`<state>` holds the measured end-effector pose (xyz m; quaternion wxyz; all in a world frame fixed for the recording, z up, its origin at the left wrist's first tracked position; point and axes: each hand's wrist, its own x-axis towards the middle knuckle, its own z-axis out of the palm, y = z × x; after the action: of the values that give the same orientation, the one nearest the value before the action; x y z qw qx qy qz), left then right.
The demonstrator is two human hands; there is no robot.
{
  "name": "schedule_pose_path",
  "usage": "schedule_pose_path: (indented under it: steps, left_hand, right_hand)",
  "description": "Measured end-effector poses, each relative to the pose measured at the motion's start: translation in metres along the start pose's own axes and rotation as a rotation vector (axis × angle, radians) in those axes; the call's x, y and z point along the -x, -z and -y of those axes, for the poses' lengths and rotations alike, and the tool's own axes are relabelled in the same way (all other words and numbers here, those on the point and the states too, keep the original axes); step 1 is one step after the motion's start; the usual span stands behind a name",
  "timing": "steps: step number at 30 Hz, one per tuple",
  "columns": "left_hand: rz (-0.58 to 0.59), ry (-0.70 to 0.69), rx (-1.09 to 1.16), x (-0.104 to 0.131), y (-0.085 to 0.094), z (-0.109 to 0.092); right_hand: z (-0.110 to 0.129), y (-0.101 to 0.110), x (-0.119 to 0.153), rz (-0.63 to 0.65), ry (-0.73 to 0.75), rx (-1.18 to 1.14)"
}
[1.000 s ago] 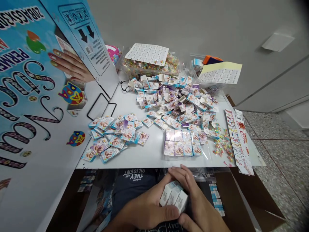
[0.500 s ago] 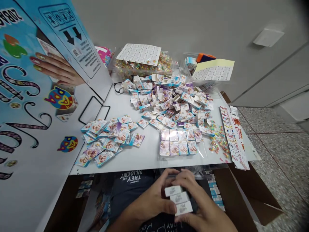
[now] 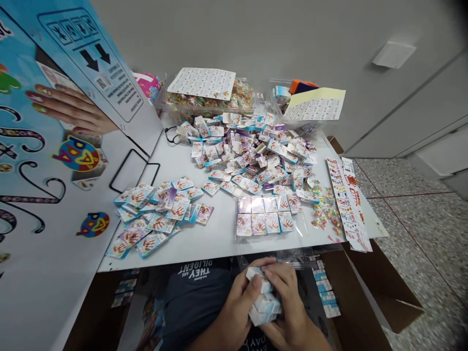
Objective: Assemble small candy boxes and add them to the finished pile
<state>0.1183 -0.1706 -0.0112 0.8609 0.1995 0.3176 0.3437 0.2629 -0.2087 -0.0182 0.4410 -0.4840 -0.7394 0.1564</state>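
Note:
Several small white and blue boxes [image 3: 263, 303] are bunched together over my lap, just off the table's front edge. My left hand [image 3: 239, 300] is closed round their left side, its thumb across the top box. From the right, my right hand [image 3: 287, 292] grips the same bunch, fingers bent over the upper side. On the table [image 3: 219, 229] beyond my hands, two rows of boxes [image 3: 265, 222] lie in a clear plastic bag. Flat filled-looking boxes [image 3: 161, 223] form a pile at the left.
A large heap of small boxes [image 3: 252, 151] covers the table's middle. Behind it are a clear tub of colourful packets [image 3: 241, 97] and a tub with orange-topped item [image 3: 303, 87]. Sticker strips [image 3: 345, 204] lie right. Cardboard boxes [image 3: 391, 287] flank the table's front; a printed display [image 3: 73, 195] stands left.
My hands have turned the bunch of boxes, so their printed faces now show instead of the white ends. The camera view has shifted slightly.

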Motion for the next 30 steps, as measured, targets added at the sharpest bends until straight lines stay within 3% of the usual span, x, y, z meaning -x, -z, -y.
schedule_pose_path:
  steps: [5, 9, 11, 13, 17, 19, 24, 30]
  left_hand:
    - [-0.043, 0.081, 0.12, -0.005, -0.004, -0.005]
    - [-0.11, 0.113, -0.03, -0.011, -0.002, -0.002]
    - [-0.135, 0.111, -0.144, -0.013, 0.002, 0.003]
    - [-0.093, 0.1, -0.259, -0.013, 0.005, 0.007]
    - [0.041, 0.009, -0.616, -0.009, 0.003, 0.009]
    - [0.092, -0.079, -0.789, -0.009, -0.001, 0.006]
    - [0.185, -0.186, -1.004, -0.019, -0.009, 0.002]
    - [0.199, -0.312, -1.136, -0.045, -0.016, 0.008]
  right_hand:
    - [0.002, 0.001, 0.008, -0.049, -0.055, -0.025]
    - [0.005, 0.001, 0.014, -0.054, -0.25, -0.095]
    - [0.002, -0.002, 0.02, -0.126, -0.361, -0.143]
    - [-0.004, -0.004, 0.025, -0.247, -0.539, -0.194]
    - [-0.024, -0.001, 0.022, -0.435, -1.044, -0.415]
    - [-0.032, 0.004, 0.015, -0.495, -1.182, -0.485]
    - [-0.044, 0.02, -0.001, -0.625, -1.124, -0.313]
    - [-0.053, 0.03, -0.012, -0.624, -1.157, -0.126]
